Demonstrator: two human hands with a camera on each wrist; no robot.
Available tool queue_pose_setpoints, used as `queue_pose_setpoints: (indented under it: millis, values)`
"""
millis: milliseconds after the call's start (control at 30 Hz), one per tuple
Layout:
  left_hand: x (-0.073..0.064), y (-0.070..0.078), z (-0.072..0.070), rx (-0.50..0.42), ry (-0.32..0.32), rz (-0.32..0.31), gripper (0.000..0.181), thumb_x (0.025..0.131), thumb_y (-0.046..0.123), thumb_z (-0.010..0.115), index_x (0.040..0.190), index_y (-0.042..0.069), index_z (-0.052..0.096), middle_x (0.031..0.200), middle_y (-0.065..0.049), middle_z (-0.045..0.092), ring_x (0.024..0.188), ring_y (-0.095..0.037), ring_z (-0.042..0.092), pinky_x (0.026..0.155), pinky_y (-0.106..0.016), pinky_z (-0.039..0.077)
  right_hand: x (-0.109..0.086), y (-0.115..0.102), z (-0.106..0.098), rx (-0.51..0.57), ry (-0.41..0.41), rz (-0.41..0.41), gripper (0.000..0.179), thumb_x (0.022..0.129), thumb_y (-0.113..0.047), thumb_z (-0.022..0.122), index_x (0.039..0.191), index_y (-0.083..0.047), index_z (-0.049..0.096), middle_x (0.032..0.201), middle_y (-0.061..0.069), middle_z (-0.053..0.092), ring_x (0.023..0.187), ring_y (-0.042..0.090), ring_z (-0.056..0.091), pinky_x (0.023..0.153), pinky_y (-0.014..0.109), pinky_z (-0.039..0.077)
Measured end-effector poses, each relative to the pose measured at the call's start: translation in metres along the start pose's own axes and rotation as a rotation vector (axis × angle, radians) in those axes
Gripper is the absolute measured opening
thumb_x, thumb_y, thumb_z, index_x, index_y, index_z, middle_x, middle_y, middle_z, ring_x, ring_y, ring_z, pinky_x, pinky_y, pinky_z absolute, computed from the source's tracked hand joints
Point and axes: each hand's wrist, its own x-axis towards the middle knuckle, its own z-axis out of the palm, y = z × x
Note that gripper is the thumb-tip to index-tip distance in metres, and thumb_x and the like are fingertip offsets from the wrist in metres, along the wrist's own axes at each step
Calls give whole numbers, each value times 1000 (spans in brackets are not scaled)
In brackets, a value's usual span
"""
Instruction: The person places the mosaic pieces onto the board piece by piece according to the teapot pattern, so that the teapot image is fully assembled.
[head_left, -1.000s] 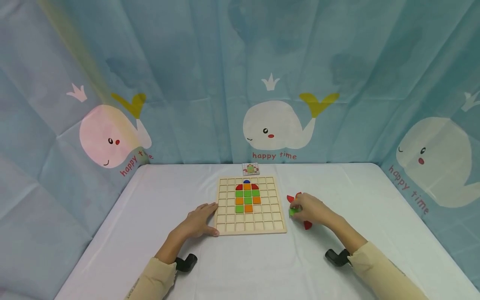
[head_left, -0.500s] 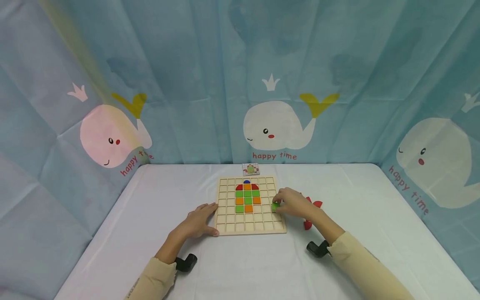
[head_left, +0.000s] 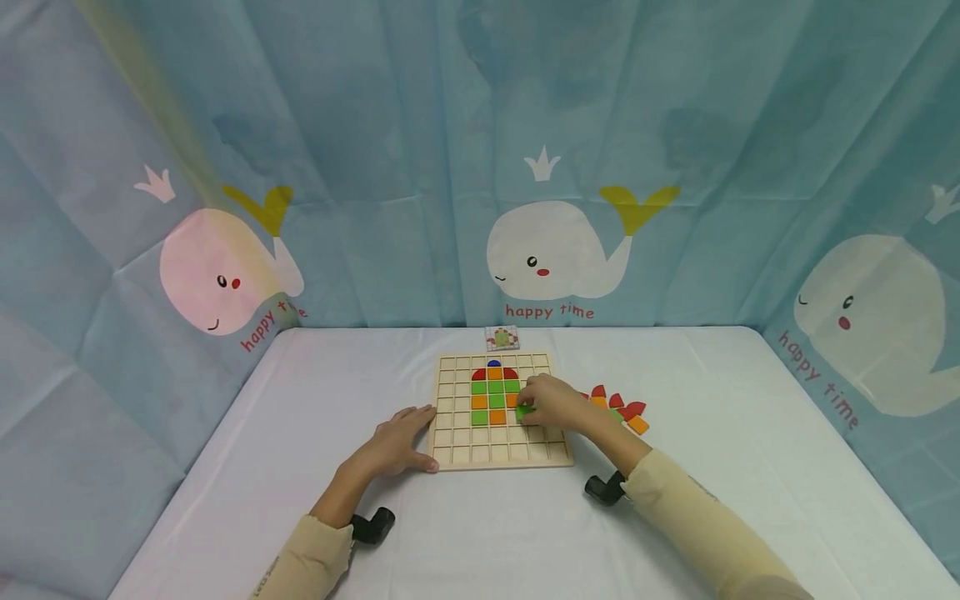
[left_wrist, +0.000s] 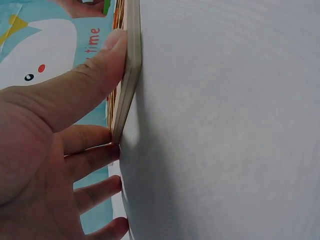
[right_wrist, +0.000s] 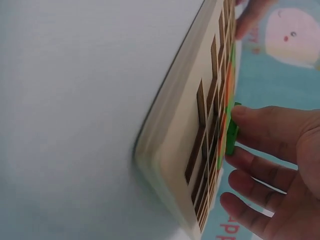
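A wooden grid board (head_left: 540, 452) lies on the table, its middle cells filled with green, orange, red and blue tiles (head_left: 496, 387). My left hand (head_left: 393, 443) rests at its left edge, fingers spread; in the left wrist view the thumb (left_wrist: 82, 92) lies against the board's side. Between thumb and fingers, my right hand (head_left: 553, 403) pinches a green square tile (right_wrist: 233, 131). That tile is close over the board, just right of the lower orange tiles, and the hand covers part of the right-hand cells.
To the right of the board lies a loose group of red, orange and green pieces (head_left: 637, 424), partly behind the right forearm. A small picture card (head_left: 502, 337) sits beyond the board's far edge. A blue whale-print curtain (head_left: 390, 250) encloses the table.
My right hand has carried the green tile leftward from the loose pieces to over the board, uncovering those pieces. The left hand and the board have stayed put.
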Motion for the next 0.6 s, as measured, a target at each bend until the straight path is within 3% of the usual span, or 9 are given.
queue_pose_setpoints:
  millis: [600]
  values:
    - [1, 1, 0, 0, -2, -13, 95, 69, 28, 86, 149, 8, 39, 155, -13, 38, 145, -39, 28, 112, -66, 24, 9, -13, 5, 0, -37, 30, 20, 84, -21, 76, 101, -11, 76, 95, -1, 67, 91, 14, 54, 88, 33, 51]
